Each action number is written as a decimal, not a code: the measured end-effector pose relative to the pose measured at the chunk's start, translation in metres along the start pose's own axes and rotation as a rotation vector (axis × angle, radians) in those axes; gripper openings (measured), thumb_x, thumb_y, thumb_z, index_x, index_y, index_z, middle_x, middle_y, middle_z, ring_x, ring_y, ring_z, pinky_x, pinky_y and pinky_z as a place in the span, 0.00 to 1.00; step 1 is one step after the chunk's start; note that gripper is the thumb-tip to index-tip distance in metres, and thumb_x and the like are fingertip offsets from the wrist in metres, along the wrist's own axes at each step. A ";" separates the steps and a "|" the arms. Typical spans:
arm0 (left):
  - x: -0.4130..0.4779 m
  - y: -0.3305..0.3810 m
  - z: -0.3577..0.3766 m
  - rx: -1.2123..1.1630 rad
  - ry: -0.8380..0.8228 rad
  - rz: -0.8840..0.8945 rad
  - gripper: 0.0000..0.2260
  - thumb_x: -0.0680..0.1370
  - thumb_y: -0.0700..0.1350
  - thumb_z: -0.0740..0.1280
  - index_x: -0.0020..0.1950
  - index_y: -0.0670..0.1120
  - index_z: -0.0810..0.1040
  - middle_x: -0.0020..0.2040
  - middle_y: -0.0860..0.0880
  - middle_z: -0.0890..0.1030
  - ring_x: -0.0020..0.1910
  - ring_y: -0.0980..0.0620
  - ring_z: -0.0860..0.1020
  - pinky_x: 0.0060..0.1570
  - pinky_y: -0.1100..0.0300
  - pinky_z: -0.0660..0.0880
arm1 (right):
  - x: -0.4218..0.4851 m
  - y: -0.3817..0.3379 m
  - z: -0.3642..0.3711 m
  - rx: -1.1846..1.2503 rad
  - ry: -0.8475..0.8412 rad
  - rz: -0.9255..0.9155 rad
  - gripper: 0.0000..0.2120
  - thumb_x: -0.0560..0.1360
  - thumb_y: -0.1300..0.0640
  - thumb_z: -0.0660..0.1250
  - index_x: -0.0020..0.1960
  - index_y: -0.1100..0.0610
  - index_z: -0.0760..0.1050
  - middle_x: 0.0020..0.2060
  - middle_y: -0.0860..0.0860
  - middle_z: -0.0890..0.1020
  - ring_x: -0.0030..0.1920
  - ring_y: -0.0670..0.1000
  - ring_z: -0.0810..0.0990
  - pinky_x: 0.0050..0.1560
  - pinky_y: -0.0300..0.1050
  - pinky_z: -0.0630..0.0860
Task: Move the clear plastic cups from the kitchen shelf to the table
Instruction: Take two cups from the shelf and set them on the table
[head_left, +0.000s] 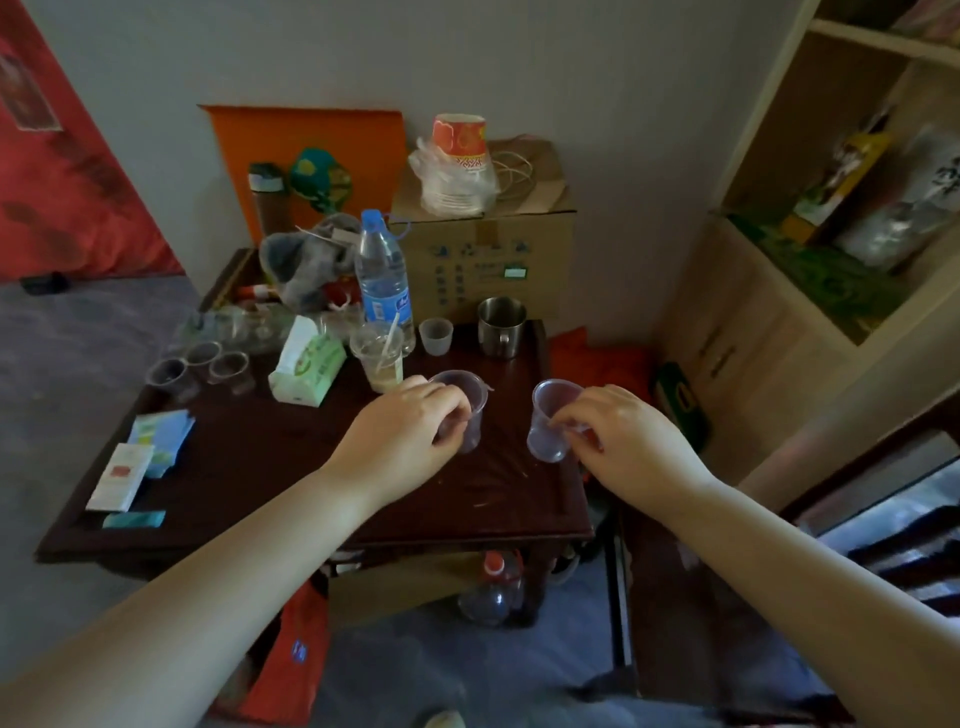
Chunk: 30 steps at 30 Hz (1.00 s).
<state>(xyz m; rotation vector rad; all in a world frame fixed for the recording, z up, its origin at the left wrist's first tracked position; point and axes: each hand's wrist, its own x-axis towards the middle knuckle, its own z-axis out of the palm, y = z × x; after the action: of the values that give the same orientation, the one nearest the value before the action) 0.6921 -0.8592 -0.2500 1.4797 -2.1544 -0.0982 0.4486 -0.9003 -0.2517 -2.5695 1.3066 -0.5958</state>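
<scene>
Head view: a dark wooden table (249, 467) fills the centre, with a cardboard box (488, 260) behind it against the wall and a water bottle (383, 275) standing near its far edge. The left hand (405, 436) grips one clear plastic cup (465, 410), upright, over the tabletop. The right hand (623, 441) pinches a second clear cup (550, 421), tilted leftward, near the table's right edge. Three more clear cups (202, 366) stand clustered at the table's left rear.
</scene>
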 end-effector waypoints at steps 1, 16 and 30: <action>0.007 -0.011 0.004 -0.011 -0.010 0.003 0.03 0.72 0.42 0.68 0.45 0.48 0.77 0.39 0.53 0.79 0.43 0.53 0.75 0.38 0.54 0.76 | 0.010 0.002 0.007 0.010 0.003 0.018 0.09 0.73 0.58 0.64 0.50 0.48 0.78 0.43 0.40 0.74 0.46 0.43 0.70 0.41 0.39 0.69; 0.079 -0.114 0.101 -0.116 -0.135 -0.179 0.05 0.73 0.40 0.67 0.47 0.46 0.78 0.42 0.54 0.78 0.45 0.56 0.72 0.45 0.67 0.66 | 0.115 0.067 0.090 0.126 -0.171 0.101 0.10 0.77 0.58 0.60 0.56 0.53 0.77 0.51 0.48 0.79 0.52 0.48 0.74 0.52 0.42 0.71; 0.118 -0.163 0.183 -0.088 -0.252 -0.356 0.09 0.75 0.39 0.62 0.53 0.45 0.77 0.51 0.48 0.78 0.52 0.49 0.72 0.51 0.54 0.74 | 0.189 0.145 0.174 0.031 -0.446 -0.050 0.11 0.77 0.60 0.60 0.58 0.55 0.75 0.49 0.52 0.77 0.51 0.52 0.73 0.43 0.51 0.76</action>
<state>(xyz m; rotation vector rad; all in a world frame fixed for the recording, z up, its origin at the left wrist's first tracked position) 0.7159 -1.0711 -0.4195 1.8662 -2.0159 -0.5238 0.5195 -1.1391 -0.4093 -2.5144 1.0717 -0.0376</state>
